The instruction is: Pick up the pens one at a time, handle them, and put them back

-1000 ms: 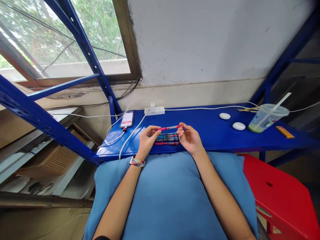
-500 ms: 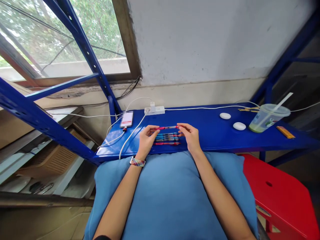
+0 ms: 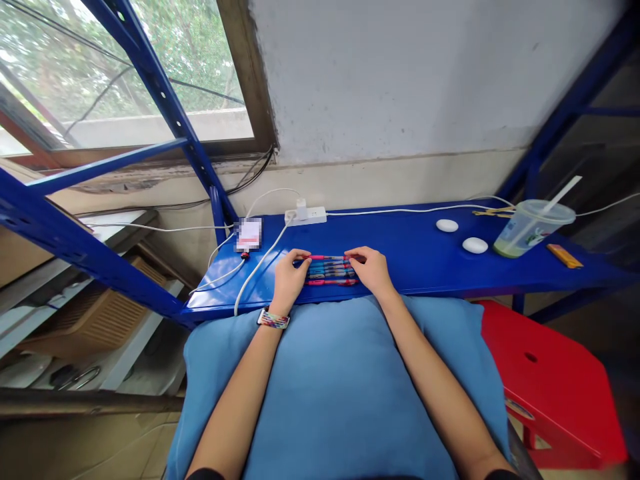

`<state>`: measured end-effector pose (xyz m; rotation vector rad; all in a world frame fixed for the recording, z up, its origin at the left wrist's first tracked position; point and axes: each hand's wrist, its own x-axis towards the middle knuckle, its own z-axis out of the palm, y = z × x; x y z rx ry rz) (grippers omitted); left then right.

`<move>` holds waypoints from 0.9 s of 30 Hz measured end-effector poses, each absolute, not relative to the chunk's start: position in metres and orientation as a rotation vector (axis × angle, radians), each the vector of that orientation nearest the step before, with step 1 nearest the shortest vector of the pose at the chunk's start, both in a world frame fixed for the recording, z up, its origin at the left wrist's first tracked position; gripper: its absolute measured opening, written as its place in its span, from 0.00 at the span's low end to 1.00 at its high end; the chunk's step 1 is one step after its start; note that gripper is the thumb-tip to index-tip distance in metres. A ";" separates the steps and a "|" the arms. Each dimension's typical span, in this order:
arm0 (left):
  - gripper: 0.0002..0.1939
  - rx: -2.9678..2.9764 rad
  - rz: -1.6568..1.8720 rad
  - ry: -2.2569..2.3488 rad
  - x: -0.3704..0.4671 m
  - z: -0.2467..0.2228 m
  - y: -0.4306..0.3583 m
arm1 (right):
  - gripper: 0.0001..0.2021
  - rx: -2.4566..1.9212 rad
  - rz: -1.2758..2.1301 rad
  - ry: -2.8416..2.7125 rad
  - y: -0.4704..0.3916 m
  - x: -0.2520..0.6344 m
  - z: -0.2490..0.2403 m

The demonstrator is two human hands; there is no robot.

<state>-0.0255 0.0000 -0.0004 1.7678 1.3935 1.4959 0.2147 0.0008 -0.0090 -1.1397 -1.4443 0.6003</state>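
Observation:
Several pens lie side by side across the blue shelf top [image 3: 395, 233], pointing left to right. A pink-and-clear pen [image 3: 327, 257] is at the far side of the row, its left end pinched by my left hand [image 3: 290, 277] and its right end by my right hand [image 3: 370, 268]. Blue pens [image 3: 330, 269] lie in the middle, their ends partly covered by my fingers. Nearest me is another pink pen [image 3: 330, 283]. A blue cushion [image 3: 340, 373] lies under my forearms.
A power strip [image 3: 313, 215] with white cables and a phone-like device [image 3: 249, 235] stand at the back left. To the right are two white egg-shaped objects [image 3: 475, 246], a plastic cup [image 3: 533, 227] with a straw and an orange packet [image 3: 565, 256]. A red stool [image 3: 555, 380] stands below.
The pink-and-clear pen has come down nearer the row of blue pens, still held at both ends. My view has shifted slightly.

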 end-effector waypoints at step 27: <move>0.13 1.588 1.528 1.322 -0.027 -0.001 0.004 | 0.17 -1.222 0.563 -1.426 0.002 0.211 -0.015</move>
